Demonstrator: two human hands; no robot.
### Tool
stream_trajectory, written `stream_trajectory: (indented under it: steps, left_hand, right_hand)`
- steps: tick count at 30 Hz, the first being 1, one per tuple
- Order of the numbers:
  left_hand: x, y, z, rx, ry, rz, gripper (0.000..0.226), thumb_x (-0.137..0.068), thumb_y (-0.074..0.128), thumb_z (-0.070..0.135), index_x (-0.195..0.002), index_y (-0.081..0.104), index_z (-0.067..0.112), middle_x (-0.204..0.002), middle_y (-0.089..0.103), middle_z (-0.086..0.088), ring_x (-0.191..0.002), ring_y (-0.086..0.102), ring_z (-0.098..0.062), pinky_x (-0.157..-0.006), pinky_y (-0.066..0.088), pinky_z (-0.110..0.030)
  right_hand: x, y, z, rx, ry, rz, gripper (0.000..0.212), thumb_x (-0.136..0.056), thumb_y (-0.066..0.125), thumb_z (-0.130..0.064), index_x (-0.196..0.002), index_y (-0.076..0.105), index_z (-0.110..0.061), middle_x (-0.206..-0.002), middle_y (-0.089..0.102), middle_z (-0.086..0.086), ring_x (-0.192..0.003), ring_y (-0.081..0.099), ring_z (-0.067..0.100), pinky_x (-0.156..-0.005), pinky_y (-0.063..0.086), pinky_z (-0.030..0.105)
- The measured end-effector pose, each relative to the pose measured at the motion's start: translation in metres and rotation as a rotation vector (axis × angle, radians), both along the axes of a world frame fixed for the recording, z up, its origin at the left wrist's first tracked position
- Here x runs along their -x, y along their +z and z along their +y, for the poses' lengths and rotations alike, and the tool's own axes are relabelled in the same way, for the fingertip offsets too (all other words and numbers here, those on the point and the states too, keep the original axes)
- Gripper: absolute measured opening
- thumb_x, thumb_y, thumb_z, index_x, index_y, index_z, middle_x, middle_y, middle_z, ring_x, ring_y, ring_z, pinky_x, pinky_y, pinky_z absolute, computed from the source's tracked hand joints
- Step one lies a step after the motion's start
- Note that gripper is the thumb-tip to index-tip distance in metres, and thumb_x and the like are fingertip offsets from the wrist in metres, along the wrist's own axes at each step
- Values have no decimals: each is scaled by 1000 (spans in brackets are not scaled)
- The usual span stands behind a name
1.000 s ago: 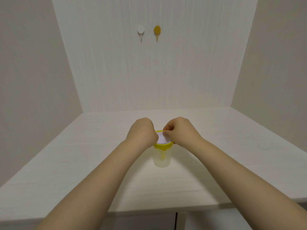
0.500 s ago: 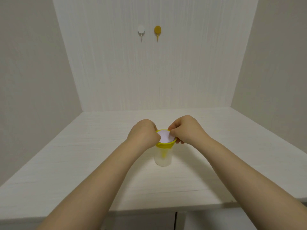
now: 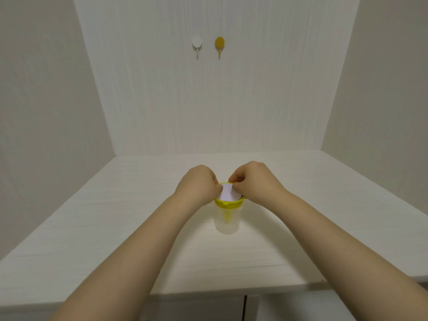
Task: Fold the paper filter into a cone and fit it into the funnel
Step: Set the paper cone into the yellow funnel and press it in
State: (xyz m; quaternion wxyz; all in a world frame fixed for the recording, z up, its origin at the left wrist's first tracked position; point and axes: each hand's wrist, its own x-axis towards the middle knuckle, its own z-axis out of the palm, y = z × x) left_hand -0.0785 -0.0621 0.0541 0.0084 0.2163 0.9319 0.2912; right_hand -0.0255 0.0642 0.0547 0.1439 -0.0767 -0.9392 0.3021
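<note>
Left hand point(image 3: 196, 185) and right hand point(image 3: 256, 181), fingers curled, pinch the white paper filter point(image 3: 229, 193) seated in the yellow funnel point(image 3: 228, 205) atop the translucent cup point(image 3: 227, 224).

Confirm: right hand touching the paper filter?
Touching. Head view: right hand fingertips pinch the paper filter edge at the funnel mouth, no gap visible.

I see both hands curled over the yellow funnel point(image 3: 228, 203) – my left hand point(image 3: 196, 183) at its left rim, my right hand point(image 3: 256, 181) at its right – fingertips pinching the white paper filter point(image 3: 228, 193) sitting inside. Below them, the funnel rests in a clear cup point(image 3: 227, 222) on the white table point(image 3: 115, 216).
</note>
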Motion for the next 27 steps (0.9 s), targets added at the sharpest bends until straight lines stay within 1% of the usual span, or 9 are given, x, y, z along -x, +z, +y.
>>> stream_trajectory:
  steps: [2, 5, 7, 9, 11, 15, 19, 22, 27]
  left_hand:
    - [-1, -1, 0, 6, 2, 24, 11, -79, 55, 13, -73, 65, 9, -61, 53, -2, -69, 50, -23, -49, 33, -23]
    - [0, -2, 0, 23, 11, 48, 11, -79, 54, 11, -71, 61, 11, -65, 53, -4, -70, 49, -24, -49, 32, -24]
    - [-1, -2, 0, 38, 24, 52, 11, -79, 53, 10, -70, 59, 11, -66, 52, -5, -70, 49, -25, -49, 31, -24]
    - [0, -2, 1, 54, 39, 53, 10, -79, 52, 9, -71, 59, 10, -72, 55, -8, -70, 49, -27, -52, 33, -24]
    - [0, -2, 3, 70, 53, 61, 12, -79, 52, 9, -77, 64, 8, -76, 56, -10, -70, 49, -27, -58, 36, -24]
    - [-1, -1, 4, 97, 81, 64, 14, -79, 52, 10, -83, 65, 7, -80, 58, -8, -72, 51, -27, -60, 38, -26]
    - [-1, -2, 4, 101, 100, 63, 17, -79, 53, 11, -88, 66, 5, -83, 60, -8, -73, 52, -26, -61, 39, -27]
    - [-1, -1, 4, 99, 100, 55, 16, -79, 54, 12, -87, 66, 4, -81, 59, -8, -73, 51, -26, -61, 39, -27]
    - [0, -2, 4, 104, 102, 58, 5, -77, 54, 11, -76, 58, 8, -63, 48, -4, -67, 47, -25, -48, 31, -23]
  right_hand:
    - [-2, 0, 1, 44, 13, -10, 24, -75, 52, -2, -85, 72, -9, -73, 64, 4, -60, 58, 15, -61, 50, 28]
    - [-5, 6, 6, 171, 3, -74, 17, -76, 53, -8, -71, 69, -10, -57, 61, 3, -38, 51, 5, -42, 41, 17]
    - [-7, 11, 10, 193, -22, -137, 16, -77, 53, -11, -70, 68, -7, -52, 58, 1, -31, 47, 4, -33, 35, 11]
    - [-10, 15, 12, 207, -23, -191, 16, -77, 54, -12, -72, 67, -4, -49, 58, 1, -30, 45, 6, -32, 33, 11]
    - [-12, 17, 13, 248, -5, -234, 14, -76, 55, -12, -73, 65, -4, -39, 56, -2, -28, 42, 7, -33, 32, 13]
    - [-14, 19, 10, 262, 4, -282, 12, -73, 58, -11, -76, 65, -3, -32, 52, -6, -26, 41, 8, -34, 32, 14]
    - [-16, 19, 6, 251, -21, -287, 23, -72, 56, -6, -87, 68, 6, -39, 53, -1, -30, 41, 8, -36, 32, 12]
    - [-17, 20, 4, 242, -29, -285, 29, -72, 53, -4, -94, 66, 10, -48, 53, 4, -37, 41, 11, -38, 32, 15]
    - [-18, 21, 1, 214, -56, -291, 29, -75, 51, -3, -97, 67, 5, -50, 49, 3, -37, 34, 12, -34, 25, 11]
